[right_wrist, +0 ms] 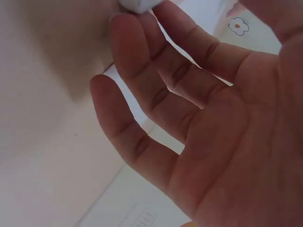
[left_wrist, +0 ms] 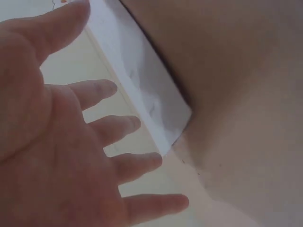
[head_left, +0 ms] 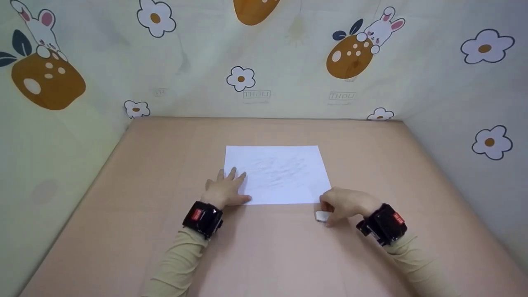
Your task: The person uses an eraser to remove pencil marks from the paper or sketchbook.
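A sheet of white paper (head_left: 280, 165) with faint grey pencil-like strokes across its middle lies flat on the table. Over the sheet's lower left part, my left hand (head_left: 225, 190) rests with its fingers spread. In the left wrist view, that hand's straight fingers (left_wrist: 137, 168) hold nothing, and a strip of the paper shows beyond them. My right hand (head_left: 348, 202) is at the lower right corner of the sheet. Between its thumb and fingertips it pinches a small white eraser (head_left: 322, 216), just off the paper's near edge. In the right wrist view, the curled fingers mostly hide the eraser (right_wrist: 138, 4).
The brown table (head_left: 173, 144) spreads around the sheet on all sides. A pale cloth (head_left: 198, 53) printed with flowers, rabbits and orange fruit stands behind the table and along both sides. Black wrist cameras (head_left: 203, 219) sit on both wrists, above beige sleeves.
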{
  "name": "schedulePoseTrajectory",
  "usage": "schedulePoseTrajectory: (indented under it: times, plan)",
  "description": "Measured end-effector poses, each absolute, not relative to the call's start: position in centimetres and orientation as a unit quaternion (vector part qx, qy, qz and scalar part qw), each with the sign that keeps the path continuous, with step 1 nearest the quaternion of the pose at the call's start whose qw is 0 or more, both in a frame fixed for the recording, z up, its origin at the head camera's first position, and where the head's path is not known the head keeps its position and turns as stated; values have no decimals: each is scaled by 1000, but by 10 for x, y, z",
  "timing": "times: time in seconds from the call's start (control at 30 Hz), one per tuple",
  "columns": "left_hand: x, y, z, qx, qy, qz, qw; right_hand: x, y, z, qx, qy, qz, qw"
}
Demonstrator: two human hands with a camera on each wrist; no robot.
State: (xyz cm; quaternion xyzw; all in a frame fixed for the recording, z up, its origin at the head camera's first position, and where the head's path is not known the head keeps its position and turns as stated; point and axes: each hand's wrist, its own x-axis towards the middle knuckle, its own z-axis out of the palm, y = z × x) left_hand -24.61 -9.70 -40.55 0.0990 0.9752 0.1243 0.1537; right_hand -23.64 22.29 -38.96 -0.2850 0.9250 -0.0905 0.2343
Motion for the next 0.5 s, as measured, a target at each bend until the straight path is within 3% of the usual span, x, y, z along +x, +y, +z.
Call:
schedulePoseTrajectory:
  times: [0.27, 0.5]
  plan:
    - [-245, -97, -403, 81, 976, 97, 176, -243, 226, -393, -323, 918, -123, 194]
    - [-249, -89, -407, 79, 979, 76, 172, -270, 231, -393, -335, 912, -213, 101]
